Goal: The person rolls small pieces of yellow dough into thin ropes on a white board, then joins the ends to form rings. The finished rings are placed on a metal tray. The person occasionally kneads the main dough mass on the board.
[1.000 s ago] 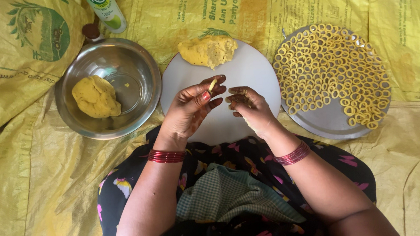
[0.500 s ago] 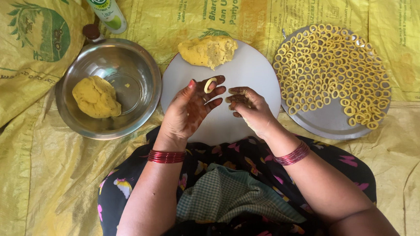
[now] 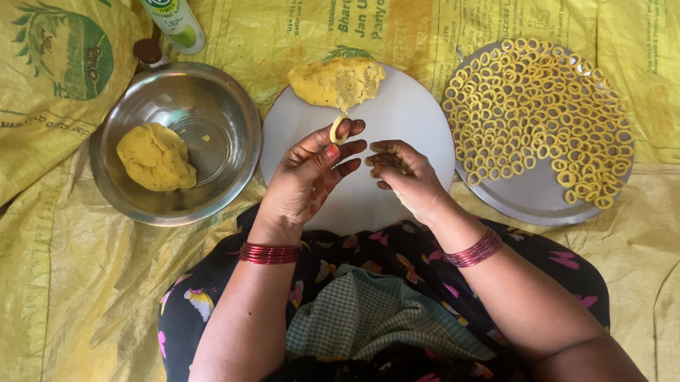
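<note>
My left hand [image 3: 311,173] holds a small yellow dough ring [image 3: 339,129] between thumb and fingertips, above a round white board [image 3: 406,120]. My right hand [image 3: 402,175] hovers just to its right over the board, fingers curled with nothing visible in them. A lump of yellow dough [image 3: 337,82] lies at the board's far edge. To the right, a round steel plate [image 3: 525,195] carries several finished dough rings [image 3: 536,112].
A steel bowl [image 3: 221,116] at the left holds another dough lump [image 3: 155,156]. A green-and-white bottle [image 3: 171,16] and a small brown cap [image 3: 146,50] lie beyond the bowl. Yellow printed sacks [image 3: 40,296] cover the floor. A checked cloth [image 3: 371,315] lies on my lap.
The strip of dough in my left hand has been curled into a closed ring. My right hand has drawn slightly away from it.
</note>
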